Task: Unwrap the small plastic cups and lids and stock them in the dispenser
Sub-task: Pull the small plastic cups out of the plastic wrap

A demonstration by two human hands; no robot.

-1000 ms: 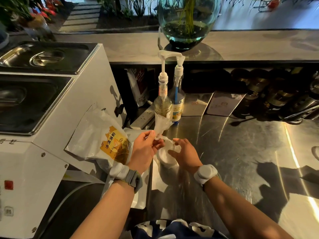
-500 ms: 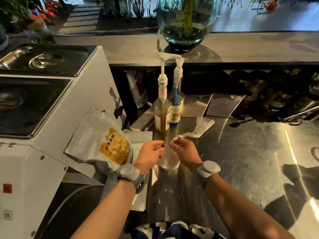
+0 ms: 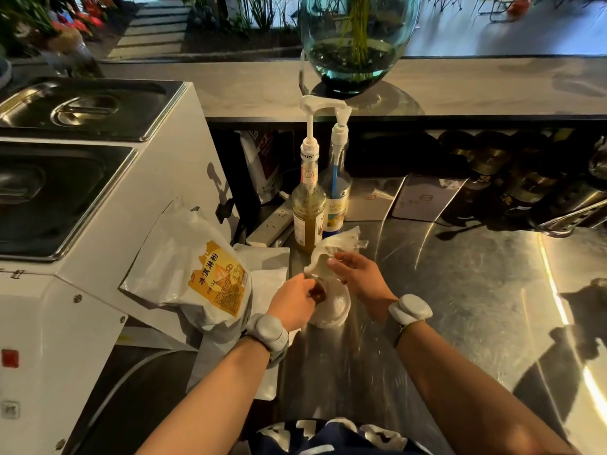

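Stack of cups [image 3: 330, 305] stands at the table's [image 3: 460, 307] left edge, its plastic wrap [image 3: 335, 249], flung wide half a second ago, now gathered above it. Right hand [image 3: 359, 277] pinches the wrap; left hand [image 3: 294, 303] curls round the stack. Unwrapping seems nearly done.

The room is being kept dim, while bright daylight is being let in from the far window at the top. Shiny streaks are being thrown across the steel counter [image 3: 460, 290] on the right. Dark shadows are being cast there too. Straight lines are being bent at the edges. The hands are being smeared slightly by blur.
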